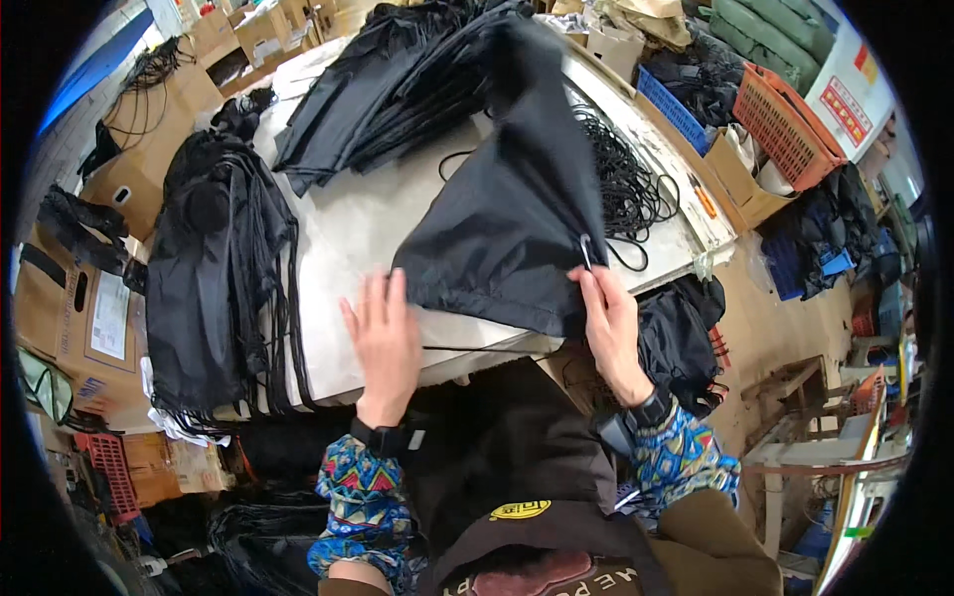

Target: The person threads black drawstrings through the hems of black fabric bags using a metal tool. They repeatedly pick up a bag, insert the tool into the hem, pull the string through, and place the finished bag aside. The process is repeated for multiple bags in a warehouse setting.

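Observation:
A black fabric bag (497, 248) lies on the white tabletop in front of me, its upper part blurred. My left hand (383, 343) is at the bag's lower left corner, slightly blurred, fingers stretched out and apart. At the bag's lower right edge, my right hand (608, 323) is closed, thumb and fingers pinched. From that pinch rises a slim silver threading tool (585, 250) with a rounded end; its lower part is hidden. A thin black cord (477, 349) runs along the table's front edge between my hands.
Black drawstring bags are stacked at the left (204, 278), with cords hanging over the edge. More black fabric (397, 89) is piled at the back. A heap of black cord (631, 184) lies right of the bag. Beyond stand an orange basket (785, 124) and cardboard boxes (109, 318).

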A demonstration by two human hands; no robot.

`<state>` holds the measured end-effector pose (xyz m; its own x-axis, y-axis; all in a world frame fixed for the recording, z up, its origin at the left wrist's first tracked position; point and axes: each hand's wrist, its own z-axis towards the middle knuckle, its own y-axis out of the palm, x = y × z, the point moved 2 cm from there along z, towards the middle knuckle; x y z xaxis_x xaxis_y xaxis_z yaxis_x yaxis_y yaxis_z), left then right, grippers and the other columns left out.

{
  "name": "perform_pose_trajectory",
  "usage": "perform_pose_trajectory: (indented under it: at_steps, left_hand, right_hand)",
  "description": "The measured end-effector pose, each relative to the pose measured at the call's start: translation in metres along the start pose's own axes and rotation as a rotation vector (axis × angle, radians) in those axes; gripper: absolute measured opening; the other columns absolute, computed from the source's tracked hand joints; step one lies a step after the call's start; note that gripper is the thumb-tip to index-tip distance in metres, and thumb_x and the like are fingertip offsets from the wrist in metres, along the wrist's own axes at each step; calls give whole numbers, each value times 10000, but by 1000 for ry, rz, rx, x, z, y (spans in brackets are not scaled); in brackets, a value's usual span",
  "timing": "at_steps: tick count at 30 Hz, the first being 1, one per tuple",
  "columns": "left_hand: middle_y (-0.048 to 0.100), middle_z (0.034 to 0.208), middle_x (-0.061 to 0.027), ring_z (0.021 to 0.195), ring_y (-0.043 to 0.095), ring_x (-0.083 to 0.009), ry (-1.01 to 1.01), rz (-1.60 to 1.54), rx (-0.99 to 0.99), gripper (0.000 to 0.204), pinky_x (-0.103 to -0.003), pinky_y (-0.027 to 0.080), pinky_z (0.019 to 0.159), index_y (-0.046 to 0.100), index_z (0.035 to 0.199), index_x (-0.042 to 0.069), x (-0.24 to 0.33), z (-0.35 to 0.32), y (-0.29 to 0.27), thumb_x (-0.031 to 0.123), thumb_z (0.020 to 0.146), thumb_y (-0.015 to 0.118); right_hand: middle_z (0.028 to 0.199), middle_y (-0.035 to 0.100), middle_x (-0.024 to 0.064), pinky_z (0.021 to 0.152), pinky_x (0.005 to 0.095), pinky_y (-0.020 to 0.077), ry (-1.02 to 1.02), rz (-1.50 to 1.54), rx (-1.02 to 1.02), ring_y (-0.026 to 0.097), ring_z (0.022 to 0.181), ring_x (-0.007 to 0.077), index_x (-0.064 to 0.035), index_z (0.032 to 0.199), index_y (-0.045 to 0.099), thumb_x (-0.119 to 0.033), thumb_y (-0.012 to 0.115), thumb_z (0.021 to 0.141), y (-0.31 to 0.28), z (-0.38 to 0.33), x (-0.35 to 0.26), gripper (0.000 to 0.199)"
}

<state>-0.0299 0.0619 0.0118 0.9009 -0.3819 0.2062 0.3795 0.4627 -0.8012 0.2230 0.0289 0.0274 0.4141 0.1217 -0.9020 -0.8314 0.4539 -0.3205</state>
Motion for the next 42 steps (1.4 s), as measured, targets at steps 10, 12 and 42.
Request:
perform_pose_trajectory:
  at_steps: [10,12,42]
  left_hand:
    - [597,771,-23,612,545,-66,-782,-1455,-423,197,-188,417,488,596,1020,-28,75,-34,13,118,891,627]
    - [584,753,-18,605,537,-55,-719,-1466,-353,147,-187,416,478,591,959,-7,82,-27,9,112,884,634]
    - [634,745,-43,630,626,-137,-976,-1818,-221,127,-236,470,479,592,845,51,93,-21,15,141,853,681]
  right_hand:
    - [731,515,-36,472,191,401,372,518,-354,465,514,43,-19,1003,609,-210,498,976,30,-2,3,222]
    - [813,542,-5,534,211,458,330,503,-412,536,580,76,-5,1006,605,-208,500,974,34,-1,5,231]
    - [639,521,75,463,344,458,-434,-548,-342,583,532,252,-69,1012,608,-62,617,818,-14,-56,-50,194]
